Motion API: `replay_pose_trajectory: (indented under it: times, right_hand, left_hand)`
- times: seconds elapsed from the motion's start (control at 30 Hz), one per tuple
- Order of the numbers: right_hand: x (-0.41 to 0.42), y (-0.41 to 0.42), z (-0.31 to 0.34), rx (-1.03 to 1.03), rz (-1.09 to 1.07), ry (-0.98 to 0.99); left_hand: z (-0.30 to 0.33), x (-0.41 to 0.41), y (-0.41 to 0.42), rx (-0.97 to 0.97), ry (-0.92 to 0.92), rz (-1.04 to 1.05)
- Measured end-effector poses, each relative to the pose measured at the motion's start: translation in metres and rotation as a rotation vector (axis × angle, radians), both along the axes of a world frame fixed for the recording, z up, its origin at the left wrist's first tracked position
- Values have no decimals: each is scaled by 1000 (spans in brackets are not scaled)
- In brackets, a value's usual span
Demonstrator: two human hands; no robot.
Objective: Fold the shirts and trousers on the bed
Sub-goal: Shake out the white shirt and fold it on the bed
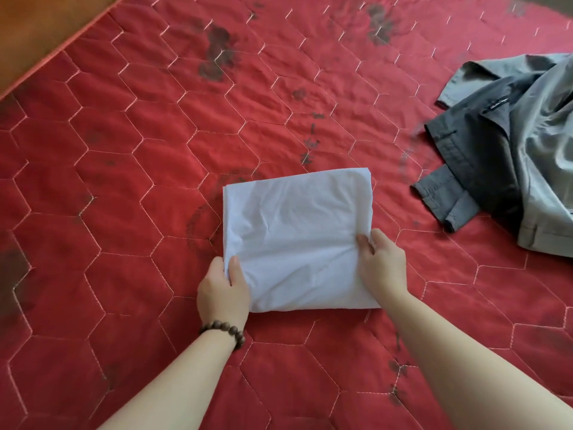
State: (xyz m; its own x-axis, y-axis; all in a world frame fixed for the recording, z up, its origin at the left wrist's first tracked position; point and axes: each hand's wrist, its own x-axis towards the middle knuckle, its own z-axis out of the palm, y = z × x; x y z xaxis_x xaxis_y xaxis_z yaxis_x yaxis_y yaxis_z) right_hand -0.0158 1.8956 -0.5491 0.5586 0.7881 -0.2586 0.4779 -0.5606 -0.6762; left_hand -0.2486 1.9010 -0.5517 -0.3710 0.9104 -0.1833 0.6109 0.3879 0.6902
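1. Now your left hand (224, 287) pinches the near left edge of the folded white shirt (294, 237), thumb on top; your right hand (382, 264) pinches the right edge.
2. The shirt lies flat on the red quilt (124, 181), stretching away from both grips.
3. The unfolded grey trousers (511, 144) lie well apart to the right, nearer your right hand, which looks best placed to reach them.
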Motion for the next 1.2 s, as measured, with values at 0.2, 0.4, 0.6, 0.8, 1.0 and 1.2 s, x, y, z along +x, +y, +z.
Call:
replay_pose_trajectory:
  times: [0.2, 0.4, 0.6, 0.8, 1.0, 1.2]
  right_hand:
    - [0, -2, 1, -35, -42, -7]
    - [-11, -14, 16, -21, 17, -180]
    - [-18, -33, 1, 5, 85, -144]
    - [-18, -39, -1, 59, 75, -273]
    - [-55, -37, -18, 290, 724, -601]
    - [-21, -10, -39, 8, 952, -710]
  left_hand:
    - [-2, -5, -15, -55, 38, 8]
    - [6, -13, -7, -99, 36, -28]
    - [1, -10, -20, -55, -69, -20]
    - [10, -10, -17, 6, 296, -31]
    - [-2, 21, -24, 213, 506, -826]
    - [-27, 27, -20, -132, 709, -826]
